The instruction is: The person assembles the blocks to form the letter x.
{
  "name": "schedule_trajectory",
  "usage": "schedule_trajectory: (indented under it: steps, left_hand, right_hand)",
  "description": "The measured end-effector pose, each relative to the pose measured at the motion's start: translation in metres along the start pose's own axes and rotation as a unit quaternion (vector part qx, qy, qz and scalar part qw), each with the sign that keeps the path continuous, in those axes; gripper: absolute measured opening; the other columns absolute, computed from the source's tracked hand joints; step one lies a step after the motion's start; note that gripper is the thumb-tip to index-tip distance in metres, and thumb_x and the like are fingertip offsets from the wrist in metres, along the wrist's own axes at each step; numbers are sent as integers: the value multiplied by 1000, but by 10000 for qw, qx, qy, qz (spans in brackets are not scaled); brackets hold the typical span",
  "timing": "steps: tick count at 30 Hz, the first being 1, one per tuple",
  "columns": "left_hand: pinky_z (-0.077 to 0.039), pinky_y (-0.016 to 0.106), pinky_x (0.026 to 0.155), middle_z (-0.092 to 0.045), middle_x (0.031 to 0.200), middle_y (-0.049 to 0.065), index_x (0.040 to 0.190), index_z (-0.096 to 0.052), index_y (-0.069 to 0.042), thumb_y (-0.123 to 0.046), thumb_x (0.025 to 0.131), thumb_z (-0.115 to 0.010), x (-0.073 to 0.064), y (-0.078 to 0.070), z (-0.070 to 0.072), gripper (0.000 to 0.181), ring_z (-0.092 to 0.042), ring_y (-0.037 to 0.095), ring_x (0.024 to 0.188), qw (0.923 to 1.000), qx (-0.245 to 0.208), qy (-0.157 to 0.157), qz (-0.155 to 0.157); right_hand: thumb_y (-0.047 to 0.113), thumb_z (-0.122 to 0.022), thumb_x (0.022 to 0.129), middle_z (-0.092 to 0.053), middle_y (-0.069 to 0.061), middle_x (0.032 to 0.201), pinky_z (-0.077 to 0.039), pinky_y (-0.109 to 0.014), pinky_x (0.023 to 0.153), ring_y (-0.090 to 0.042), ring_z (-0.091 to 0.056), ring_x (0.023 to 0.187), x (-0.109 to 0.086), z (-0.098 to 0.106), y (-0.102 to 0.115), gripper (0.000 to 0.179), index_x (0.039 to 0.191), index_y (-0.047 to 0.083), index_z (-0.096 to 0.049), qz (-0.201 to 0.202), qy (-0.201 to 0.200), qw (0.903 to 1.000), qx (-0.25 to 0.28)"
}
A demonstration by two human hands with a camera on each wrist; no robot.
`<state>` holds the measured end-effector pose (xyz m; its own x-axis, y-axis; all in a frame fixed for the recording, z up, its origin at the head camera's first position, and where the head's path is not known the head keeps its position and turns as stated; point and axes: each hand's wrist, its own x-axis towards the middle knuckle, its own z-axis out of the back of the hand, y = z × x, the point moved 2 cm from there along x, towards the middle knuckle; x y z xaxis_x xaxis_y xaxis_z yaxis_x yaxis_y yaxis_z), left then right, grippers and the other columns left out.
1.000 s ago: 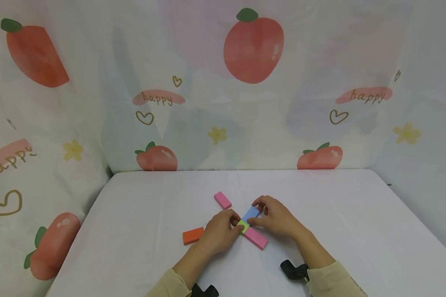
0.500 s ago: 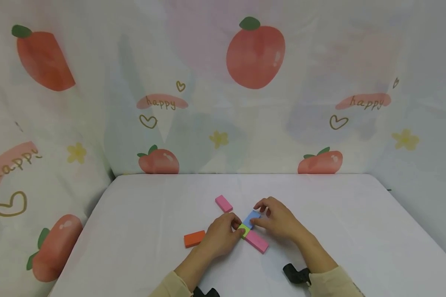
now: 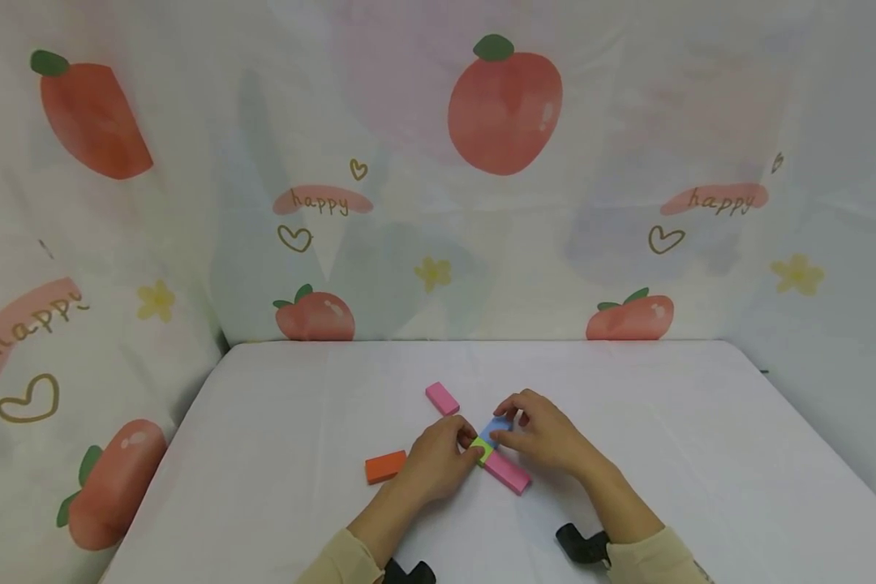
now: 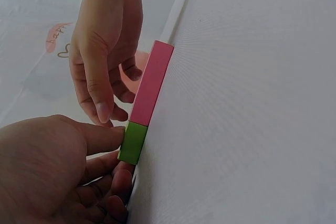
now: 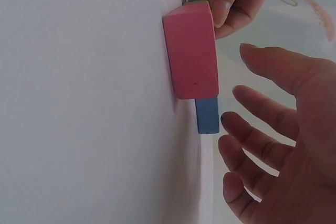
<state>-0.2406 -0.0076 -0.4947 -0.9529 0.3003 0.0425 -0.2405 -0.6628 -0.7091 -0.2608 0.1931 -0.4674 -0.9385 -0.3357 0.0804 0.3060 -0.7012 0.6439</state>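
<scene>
My left hand (image 3: pixel 441 458) pinches a small lime-green block (image 4: pixel 134 142), its thumb at the near face and fingers behind. A pink rectangular block (image 3: pixel 508 472) meets the green one end to end, reaching toward the lower right. A blue block (image 5: pixel 208 115) extends from the green one to the upper right, so the three form a corner. My right hand (image 3: pixel 543 430) hovers around the blue block with thumb and fingers spread. In the right wrist view, its loosely bent fingertips (image 5: pixel 229 119) are just off the blue side.
Another pink block (image 3: pixel 442 398) lies farther back on the white table (image 3: pixel 664 422). An orange block (image 3: pixel 384 467) sits left of my left forearm, partly covered by it. Black wrist devices (image 3: pixel 581 543) hang at both sleeves. A fruit-patterned curtain (image 3: pixel 394 122) stands behind the table.
The head view has tilted slightly, shifting the scene a little down and right. My right thumb is slightly farther left over the blue block than half a second ago. The left hand stays on the green block.
</scene>
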Motion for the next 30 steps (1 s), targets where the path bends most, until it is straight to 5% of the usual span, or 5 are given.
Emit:
schedule_trajectory:
  steps: [11, 22, 30]
  left_hand:
    - [-43, 25, 71, -62, 91, -7, 106, -67, -14, -27, 96, -73, 1, 0, 0, 18, -51, 7, 76, 10000, 44, -11, -62]
    - [-43, 26, 72, -63, 92, -7, 105, -67, -15, -27, 96, -73, 1, -1, 1, 16, -52, 6, 76, 9999, 85, -8, -91]
    - [-43, 26, 72, -63, 93, -6, 105, -67, -15, -27, 96, -74, 0, -1, 1, 17, -52, 6, 77, 9999, 64, 6, -141]
  right_hand:
    - [20, -82, 87, -66, 0, 110, -49, -33, 84, -20, -58, 98, -8, -3, 3, 25, 110, 16, -74, 200, -68, 9998, -8]
    - [26, -80, 88, -62, 1, 123, -46, -37, 84, -21, -57, 103, -17, -4, 3, 18, 105, 25, -77, 463, 255, 9985, -129]
    - [27, -80, 90, -62, 0, 128, -45, -49, 95, -29, -56, 122, -21, -7, 1, 14, 103, 31, -81, 544, 298, 9980, -78]
